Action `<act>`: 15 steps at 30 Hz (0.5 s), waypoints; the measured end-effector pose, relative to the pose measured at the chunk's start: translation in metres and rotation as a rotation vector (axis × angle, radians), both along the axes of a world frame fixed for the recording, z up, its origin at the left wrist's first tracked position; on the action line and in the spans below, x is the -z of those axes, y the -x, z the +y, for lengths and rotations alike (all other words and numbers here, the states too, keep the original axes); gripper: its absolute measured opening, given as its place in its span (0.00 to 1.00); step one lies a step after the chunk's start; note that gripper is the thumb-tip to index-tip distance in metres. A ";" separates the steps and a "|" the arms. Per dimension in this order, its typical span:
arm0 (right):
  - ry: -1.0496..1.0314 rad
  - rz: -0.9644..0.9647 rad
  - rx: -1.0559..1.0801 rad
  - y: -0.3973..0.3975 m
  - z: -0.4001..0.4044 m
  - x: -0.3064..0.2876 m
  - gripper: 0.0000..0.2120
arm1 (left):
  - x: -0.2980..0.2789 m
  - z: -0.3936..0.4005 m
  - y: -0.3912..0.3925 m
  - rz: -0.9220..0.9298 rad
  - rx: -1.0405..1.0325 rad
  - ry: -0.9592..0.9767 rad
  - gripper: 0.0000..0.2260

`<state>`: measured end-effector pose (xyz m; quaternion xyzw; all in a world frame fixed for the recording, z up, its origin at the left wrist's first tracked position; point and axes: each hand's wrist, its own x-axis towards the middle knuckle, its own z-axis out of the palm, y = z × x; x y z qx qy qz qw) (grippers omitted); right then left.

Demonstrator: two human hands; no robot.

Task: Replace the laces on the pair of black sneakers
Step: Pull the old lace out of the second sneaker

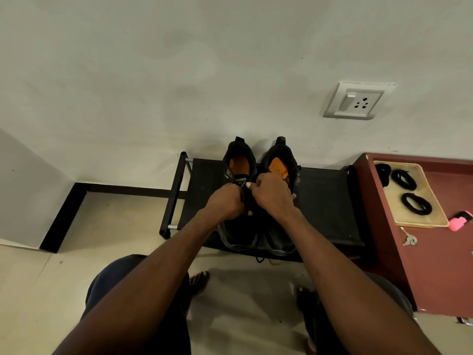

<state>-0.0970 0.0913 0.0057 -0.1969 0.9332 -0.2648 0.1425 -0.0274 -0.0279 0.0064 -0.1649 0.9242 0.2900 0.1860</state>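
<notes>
Black sneakers sit side by side on a low black rack point(325, 201) against the wall, toes toward me, heels to the wall — that puts the lace area right under my reach. Left sneaker point(239, 175) and right sneaker point(280, 167) touch along their inner sides; orange insoles show through the open collars.

Both my hands are over the left sneaker's tongue area, close together. Left hand point(226, 201) has fingers curled in, pinching something dark at the eyelets; right hand point(271, 193) is curled too, thumb tip out toward the left hand. I judge both are clamped on the old lace, but the lace itself is hidden between the fingers — black on black, hard to tell. A bit of lace end point(259, 259) hangs below the rack's front edge, so I'd guess unlacing is under way, early in the task.

Replacement laces point(417, 203) lie coiled on a tan tray point(394, 198) on the red-brown cabinet point(435, 265) to my right, well apart from the shoes, staged for later. Keys point(409, 239) and a pink object point(459, 221) lie near the tray.

Risk: pulling the lace could drag the sneaker off the rack.
</notes>
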 end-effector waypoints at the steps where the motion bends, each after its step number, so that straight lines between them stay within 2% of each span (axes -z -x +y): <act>1: 0.017 -0.020 0.006 0.002 -0.001 0.000 0.15 | -0.001 0.001 -0.001 0.010 -0.011 -0.011 0.16; 6: 0.066 -0.038 0.042 0.005 0.000 -0.004 0.17 | -0.020 -0.011 -0.002 -0.069 -0.075 -0.183 0.06; 8: 0.081 -0.070 0.074 0.007 0.002 -0.004 0.18 | -0.029 -0.025 -0.003 0.007 -0.203 -0.328 0.03; 10: 0.105 -0.107 0.102 0.009 0.004 -0.004 0.18 | -0.036 -0.048 -0.002 0.273 -0.529 -0.462 0.04; 12: 0.122 -0.115 0.112 0.011 0.004 -0.003 0.18 | -0.039 -0.075 -0.002 0.719 -0.951 -0.525 0.05; 13: 0.121 -0.119 0.119 0.011 0.004 -0.003 0.18 | -0.040 -0.089 -0.004 0.915 -1.118 -0.497 0.05; 15: 0.105 -0.127 0.133 0.011 0.002 -0.004 0.17 | -0.038 -0.107 -0.008 1.123 -1.332 -0.367 0.05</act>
